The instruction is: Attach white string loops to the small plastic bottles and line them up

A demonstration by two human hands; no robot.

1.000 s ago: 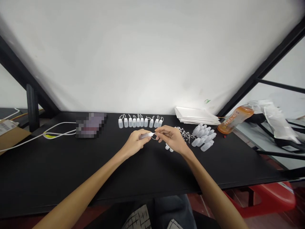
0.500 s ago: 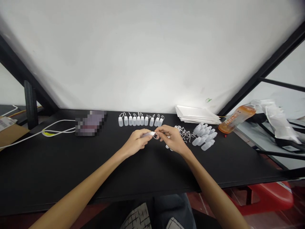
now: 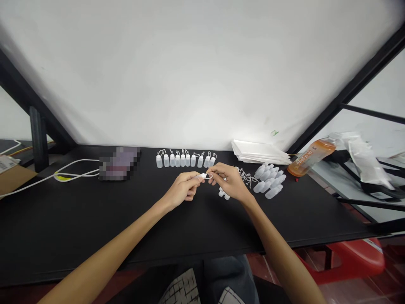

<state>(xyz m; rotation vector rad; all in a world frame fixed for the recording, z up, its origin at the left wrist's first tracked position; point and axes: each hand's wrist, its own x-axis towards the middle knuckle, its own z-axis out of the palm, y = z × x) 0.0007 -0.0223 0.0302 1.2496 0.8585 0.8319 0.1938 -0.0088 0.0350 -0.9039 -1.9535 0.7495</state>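
We are sitting at a long black table (image 3: pixel 63 223) before a broad white wall (image 3: pixel 190 71), with a red stool (image 3: pixel 354 257) showing at lower right and a cardboard box (image 3: pixel 9 173) at the far left edge. Along the table's back edge we are keeping a pixelated, unreadable flat object (image 3: pixel 119 164) with a white cable (image 3: pixel 76 169) running beside it at left, a stack of white paper sheets (image 3: pixel 259 152) at upper right of center, and an orange drink bottle (image 3: pixel 311 158) lying on its side to the right. A row of upright white plastic bottles (image 3: pixel 183 160) is standing at top center, while a loose cluster of bottles (image 3: pixel 268 181) is lying at right, just beside a tangle of white strings (image 3: pixel 246 176). At center, our left hand (image 3: pixel 182 190) is gripping a small white bottle (image 3: pixel 202 176), its fingers (image 3: pixel 193 180) curled closely around it. Our right hand (image 3: pixel 230 183) is pinching a thin string loop (image 3: pixel 209 176) at the bottle's tip between nearly closed fingertips (image 3: pixel 212 172). A few small white pieces (image 3: pixel 223 193) are lying just under that hand.
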